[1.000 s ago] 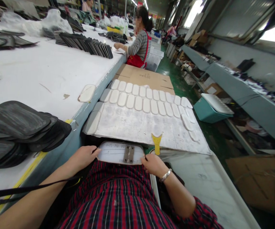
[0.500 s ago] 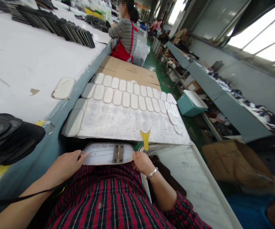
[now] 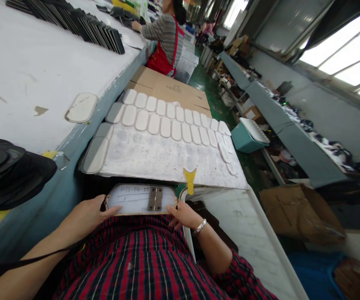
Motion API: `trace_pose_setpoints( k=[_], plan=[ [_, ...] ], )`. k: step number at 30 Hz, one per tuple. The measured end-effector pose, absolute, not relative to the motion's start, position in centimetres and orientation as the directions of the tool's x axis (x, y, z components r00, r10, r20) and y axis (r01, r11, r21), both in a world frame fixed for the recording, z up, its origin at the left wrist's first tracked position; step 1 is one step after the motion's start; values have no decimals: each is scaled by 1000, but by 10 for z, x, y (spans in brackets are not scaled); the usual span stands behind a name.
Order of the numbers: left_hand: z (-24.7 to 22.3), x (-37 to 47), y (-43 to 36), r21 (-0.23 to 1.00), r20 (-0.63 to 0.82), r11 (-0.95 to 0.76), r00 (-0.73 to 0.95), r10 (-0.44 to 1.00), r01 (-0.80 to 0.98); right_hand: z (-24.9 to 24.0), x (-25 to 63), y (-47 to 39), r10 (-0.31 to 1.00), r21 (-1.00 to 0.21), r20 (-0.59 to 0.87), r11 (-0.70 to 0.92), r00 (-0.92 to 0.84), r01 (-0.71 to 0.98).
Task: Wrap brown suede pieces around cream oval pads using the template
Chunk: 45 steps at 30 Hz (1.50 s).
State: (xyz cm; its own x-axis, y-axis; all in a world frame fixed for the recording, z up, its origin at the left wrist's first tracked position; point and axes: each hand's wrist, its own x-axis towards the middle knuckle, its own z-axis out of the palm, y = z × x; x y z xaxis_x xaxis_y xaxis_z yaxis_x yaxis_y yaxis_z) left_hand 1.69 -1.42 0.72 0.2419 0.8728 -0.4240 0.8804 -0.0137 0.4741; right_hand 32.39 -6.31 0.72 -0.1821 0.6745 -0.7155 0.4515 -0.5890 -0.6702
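A rounded oblong hinged plate [image 3: 133,199], whitish and translucent with handwriting and ruled lines, is held level close to my waist. A brown metal hinge [image 3: 155,199] is fixed on its right half. My left hand [image 3: 94,214] grips the left end, thumb lying on the top face. At the right end my right hand [image 3: 184,214] holds the rim, thumb on top and fingers partly hidden beneath. Beyond the plate, rows of pale oval pieces [image 3: 141,120] lie on a whitish board [image 3: 155,156]. A yellow forked tool [image 3: 190,181] rests at the board's near edge.
On the left, a white-topped table [image 3: 20,96] carries a single oval piece [image 3: 82,107], stacked black pieces [image 3: 14,173] and a row of black panels [image 3: 80,25]. A co-worker [image 3: 167,41] is beyond the cardboard [image 3: 170,89]. A white bin [image 3: 245,225] with dark pieces stands at right.
My right thumb has moved inward onto the plate's top face, and my left thumb lies slightly further in. The plate stays between both hands. The view has shifted slightly.
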Motion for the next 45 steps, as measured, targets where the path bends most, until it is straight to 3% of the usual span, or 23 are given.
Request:
trace_pose_setpoints(
  k=[3,7,17,20,23,26,30,38,41,45],
  plan=[
    [9,15,-13,426,-417,-61,255,872,903,12,328,-61,740,-637,-664,-485,-107,599],
    [18,12,-11,451,-428,-46,262,865,891,24,332,-56,871,-507,-491,-294,8,810],
    [20,14,3,519,-434,-21,284,855,855,8,339,-39,734,-620,-678,-552,-28,557],
    [19,14,6,465,-437,-49,278,855,884,10,341,-43,721,-628,-692,-578,-35,522],
    [17,14,6,385,-433,-109,284,855,916,15,340,-51,770,-586,-638,-465,-24,664],
    [14,13,3,406,-447,-93,286,848,909,19,336,-55,846,-477,-533,-293,-8,829],
    [12,14,-1,417,-438,-67,265,859,907,21,334,-51,874,-403,-486,-230,5,886],
    [16,22,1,374,-469,-41,227,853,927,20,339,-41,830,-481,-558,-316,-8,818],
    [12,18,1,358,-471,-52,229,852,932,17,343,-39,773,-584,-633,-430,-55,688],
    [6,12,-1,424,-489,-21,248,836,905,15,350,-34,682,-677,-697,-524,-221,517]
  ],
)
